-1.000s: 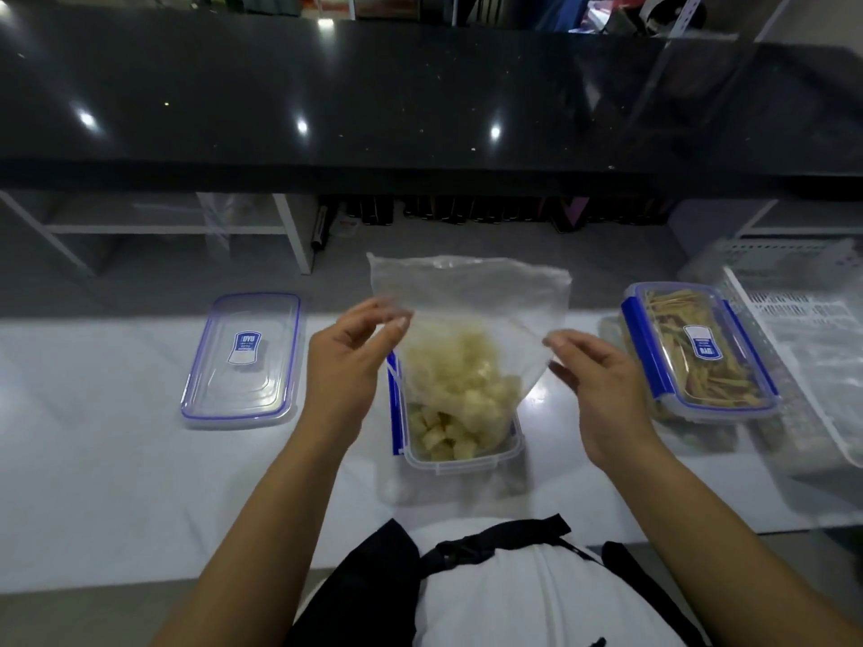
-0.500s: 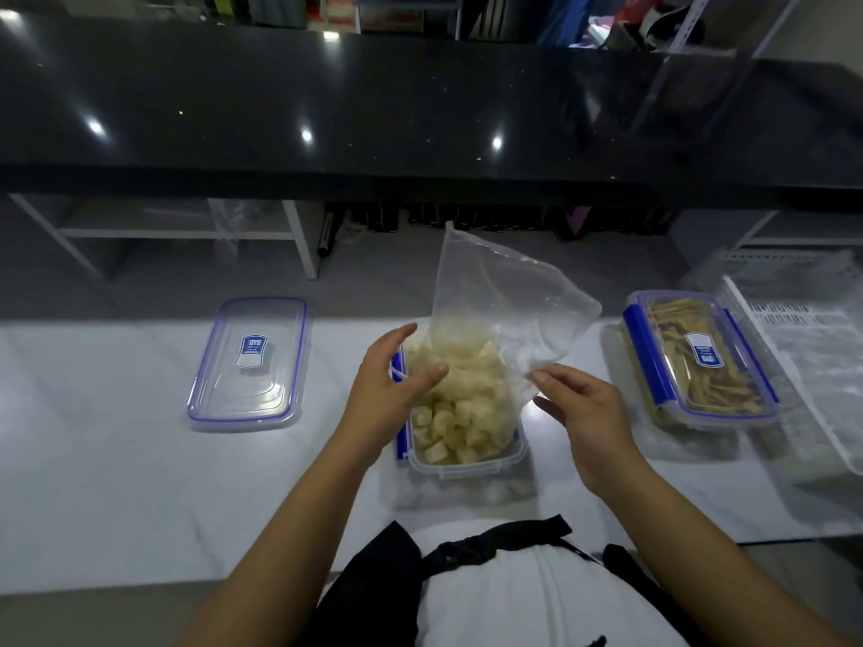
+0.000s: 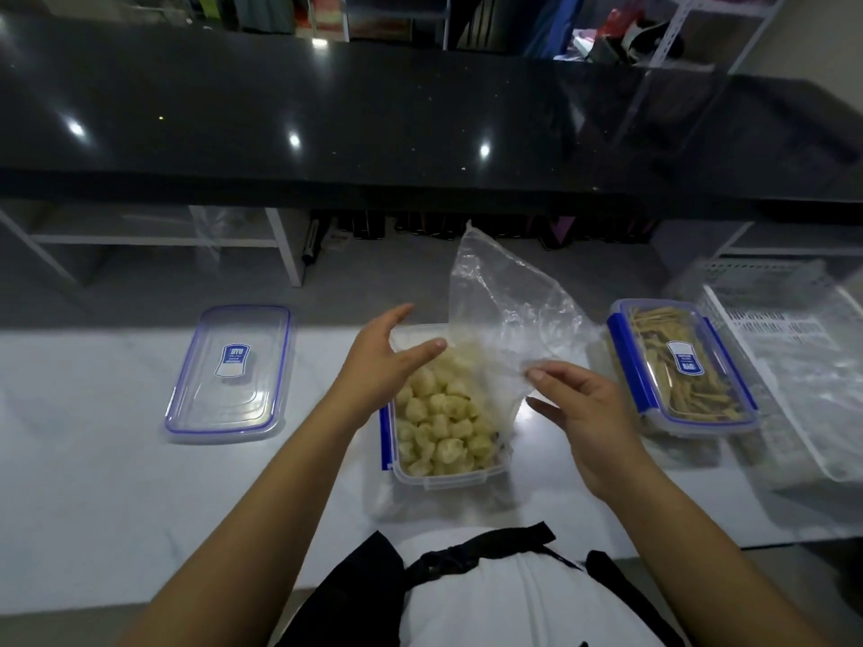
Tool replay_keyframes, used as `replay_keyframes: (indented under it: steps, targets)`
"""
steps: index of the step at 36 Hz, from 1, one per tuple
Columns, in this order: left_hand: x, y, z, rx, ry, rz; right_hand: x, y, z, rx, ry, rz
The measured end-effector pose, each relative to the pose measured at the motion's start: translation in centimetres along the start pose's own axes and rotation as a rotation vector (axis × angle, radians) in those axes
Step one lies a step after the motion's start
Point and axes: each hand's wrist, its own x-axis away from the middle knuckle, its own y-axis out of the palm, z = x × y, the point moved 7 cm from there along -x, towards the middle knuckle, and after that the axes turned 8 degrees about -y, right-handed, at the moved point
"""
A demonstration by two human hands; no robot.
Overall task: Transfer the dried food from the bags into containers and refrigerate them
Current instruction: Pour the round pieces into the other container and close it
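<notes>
On the white counter [image 3: 93, 459] at my far left lies the loose lid [image 3: 229, 372], flat, label up, its long axis running away from me, well apart from everything else. My left hand [image 3: 380, 366] is the nearer of the two to it: it hovers over the near-left corner of the open container [image 3: 443, 478], fingers spread apart and clamped on nothing, thumb stretched toward the bag. From that hand the lid lies straight out to the left, across bare counter, and I judge the coming move turns on that reach: fetch it, then set it down lengthwise to match the tub.

The container itself stands dead centre in front of me, long axis also pointing away, filled nearly to the rim with pale dried pieces [image 3: 443, 422]. Rising from its far-right side is the clear plastic bag [image 3: 499, 310], upended and apparently emptied, its corner peaking above the tub. My right hand [image 3: 579, 413] pinches the bag's lower edge between thumb and fingertips, just beside the tub's right wall.

Farther right, a second container [image 3: 682, 366] sits already lidded and clipped, holding brown strips. Beyond it, at the counter's edge, a white plastic basket [image 3: 794, 366] rests. Refrigeration is not yet begun.
</notes>
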Motion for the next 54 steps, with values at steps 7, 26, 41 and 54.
replay_keyframes:
  steps: [7,26,41,54]
  targets:
    - [-3.0,1.3,1.7,-0.146,-0.026,-0.086,0.6,0.0,2.2,0.025,0.126,0.029]
    - [-2.1,0.4,5.1,0.265,0.141,0.051,0.3,-2.1,-0.6,-0.172,0.019,0.16]
    - [-0.4,0.6,7.1,0.368,0.228,-0.033,-1.0,-4.8,-4.5,-0.159,-0.134,0.158]
    - [1.2,1.1,7.9,0.385,0.232,-0.06,-1.4,-6.2,-6.0,-0.133,-0.241,0.205]
